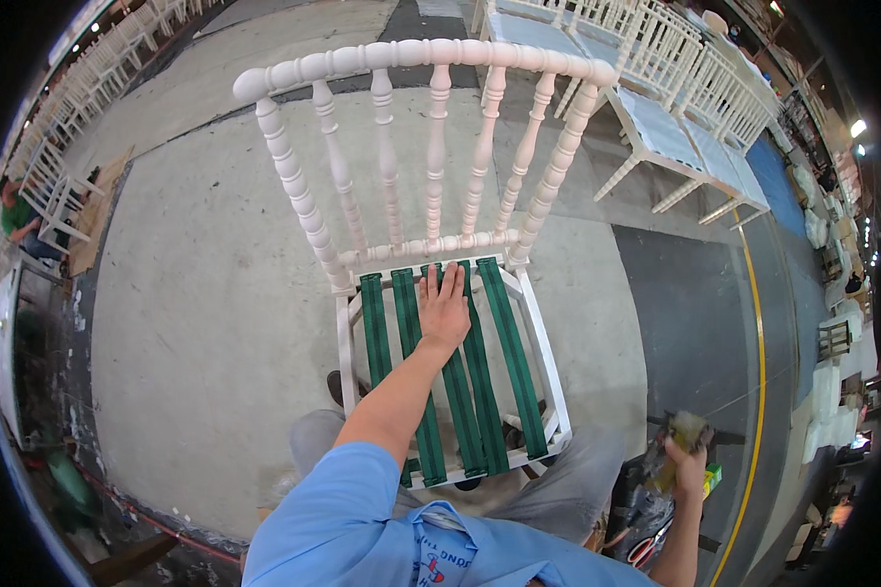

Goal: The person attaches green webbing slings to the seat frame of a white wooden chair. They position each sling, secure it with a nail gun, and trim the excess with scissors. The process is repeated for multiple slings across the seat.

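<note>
A white wooden chair [439, 147] with turned back spindles stands in front of me, its seat frame between my knees. Several dark green webbing straps [504, 342] run from the back of the seat frame to its front. My left hand [444, 318] lies flat on the straps near the rear rail, fingers stretched out. Out to the right, beside my knee, my right hand [690, 468] is closed around a blurred olive-yellow object [688, 432] whose kind I cannot make out. Below that hand, red-handled scissors [643, 552] lie among dark items.
White chairs with pale seats [661, 132] stand in rows at the far right, and more chairs line the far left. A person in green [17, 213] sits at the left beside a white chair [57, 191]. A yellow line [757, 323] marks the floor at right.
</note>
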A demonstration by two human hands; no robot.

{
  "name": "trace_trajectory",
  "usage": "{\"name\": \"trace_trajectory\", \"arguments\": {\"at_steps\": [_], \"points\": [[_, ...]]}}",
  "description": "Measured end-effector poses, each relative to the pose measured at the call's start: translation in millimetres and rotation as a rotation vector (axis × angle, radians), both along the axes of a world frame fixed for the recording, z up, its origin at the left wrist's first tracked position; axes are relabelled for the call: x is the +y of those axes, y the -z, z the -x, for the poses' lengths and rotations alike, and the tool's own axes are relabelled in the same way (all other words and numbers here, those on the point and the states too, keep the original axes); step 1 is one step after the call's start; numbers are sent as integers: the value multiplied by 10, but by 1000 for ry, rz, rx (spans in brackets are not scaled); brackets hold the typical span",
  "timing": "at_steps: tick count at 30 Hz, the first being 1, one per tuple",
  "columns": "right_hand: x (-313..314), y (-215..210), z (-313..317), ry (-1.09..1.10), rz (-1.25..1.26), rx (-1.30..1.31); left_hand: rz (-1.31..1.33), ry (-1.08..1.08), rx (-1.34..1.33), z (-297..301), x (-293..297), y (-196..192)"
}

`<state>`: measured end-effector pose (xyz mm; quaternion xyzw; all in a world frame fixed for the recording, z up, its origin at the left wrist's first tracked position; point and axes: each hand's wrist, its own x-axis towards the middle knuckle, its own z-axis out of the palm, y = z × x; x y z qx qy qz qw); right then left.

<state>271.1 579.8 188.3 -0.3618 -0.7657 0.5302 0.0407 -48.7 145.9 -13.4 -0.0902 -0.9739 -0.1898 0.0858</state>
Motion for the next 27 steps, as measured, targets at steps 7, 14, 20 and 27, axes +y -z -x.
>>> {"name": "trace_trajectory", "arguments": {"at_steps": [7,14,20,27], "points": [[-1618,86,2052,-342,300,-24,-35,2,-23,15,-64,6],[-2660,763,3216,-496,317,0,-59,11,-13,28,9,1],[-2898,1213,3434,-516,284,-28,-116,1,-27,6,-31,27],[-2948,1403,3519,-503,173,-29,-150,14,-44,0,-51,28]]}}
